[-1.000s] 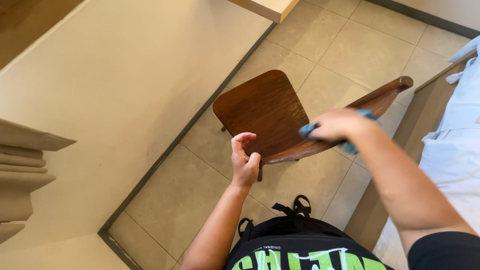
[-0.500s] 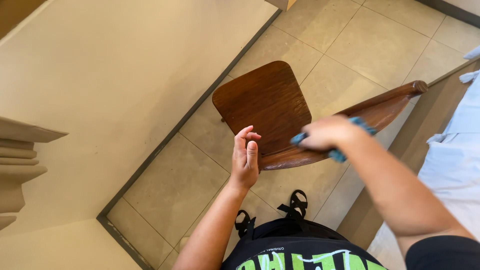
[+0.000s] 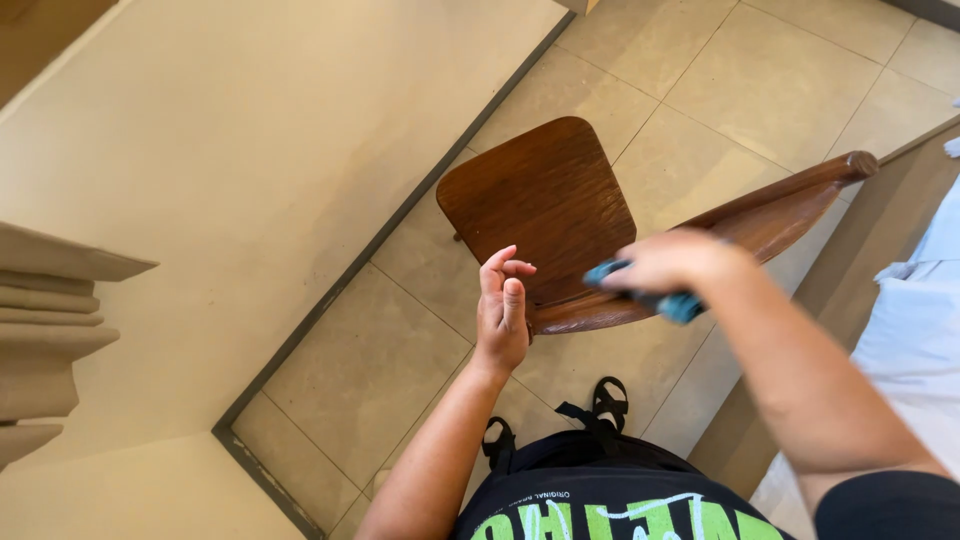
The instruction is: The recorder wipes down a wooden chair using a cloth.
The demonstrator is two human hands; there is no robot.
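A person's right hand (image 3: 668, 264) closes around a blue cloth (image 3: 680, 305) on a wooden chair (image 3: 545, 205), left hand (image 3: 503, 312) open against its edge.

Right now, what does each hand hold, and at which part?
The right hand grips a blue cloth, bunched in its fist, against the wooden chair's backrest. The left hand rests at the backrest's end, fingers loose; a firm grip cannot be told.
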